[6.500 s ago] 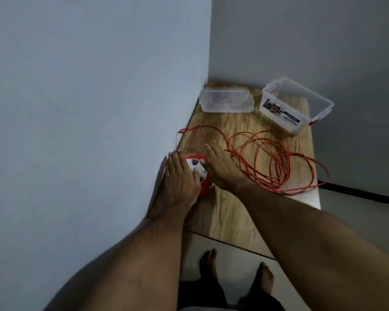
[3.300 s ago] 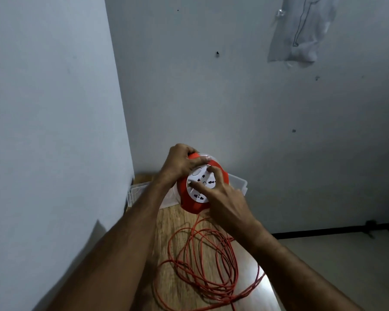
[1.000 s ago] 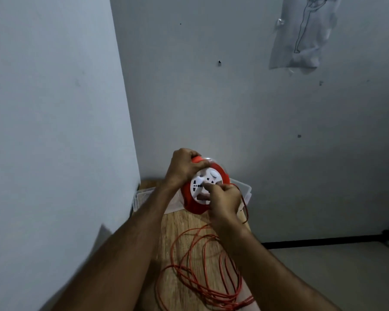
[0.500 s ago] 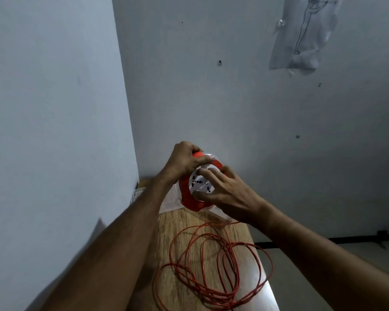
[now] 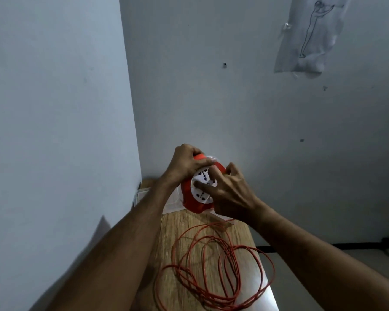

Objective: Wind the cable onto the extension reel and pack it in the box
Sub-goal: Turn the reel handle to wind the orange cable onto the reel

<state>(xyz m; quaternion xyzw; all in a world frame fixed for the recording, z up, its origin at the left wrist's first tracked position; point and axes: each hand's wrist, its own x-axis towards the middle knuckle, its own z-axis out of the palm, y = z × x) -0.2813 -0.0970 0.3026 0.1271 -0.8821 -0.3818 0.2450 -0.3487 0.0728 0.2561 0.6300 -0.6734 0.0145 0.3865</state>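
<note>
Reel: the orange extension reel (image 5: 192,204) with its white socket face (image 5: 203,184) is being held up in the air above the far end of the wooden table (image 5: 180,230), face turned toward the camera.
Left hand: the left hand (image 5: 185,163) is clenching over the top rim of the reel, fingers curling round its upper edge.
Right hand: the right hand (image 5: 230,194) is lying against the socket face with a fingertip pressing near its middle; the other fingers are bending loosely, and whether they are pinching anything is hard to tell from this angle.
Cable: the orange cable (image 5: 213,272) is lying mostly unwound in loose overlapping loops on the table below the hands, one strand rising toward the reel's underside.
Box: a clear plastic piece (image 5: 144,194), probably the box or its lid, is sitting against the wall corner behind the left forearm, largely hidden.
Wall: a sheet of paper (image 5: 310,37) with a line drawing is hanging high on the right.
</note>
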